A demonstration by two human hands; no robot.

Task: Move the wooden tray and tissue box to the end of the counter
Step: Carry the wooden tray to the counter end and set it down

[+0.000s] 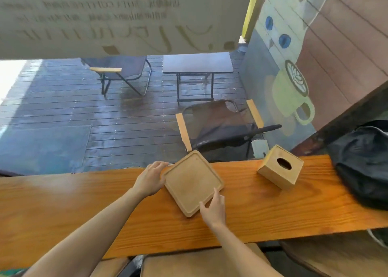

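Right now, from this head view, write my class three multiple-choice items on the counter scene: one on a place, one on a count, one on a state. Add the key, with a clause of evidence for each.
1. Where does the tissue box stand relative to the wooden tray?
A. On the tray
B. To the tray's right, apart from it
C. To the tray's left

2. How many hands touch the tray?
A. None
B. One
C. Two

3. What does the tray carry?
A. Nothing
B. A cup
C. The tissue box

Key:
1 B: bare counter shows between the tray and the box, which stands nearer the black bag.
2 C: the left hand rests on the tray's left edge and the right hand on its near corner.
3 A: its whole inner surface shows bare wood.
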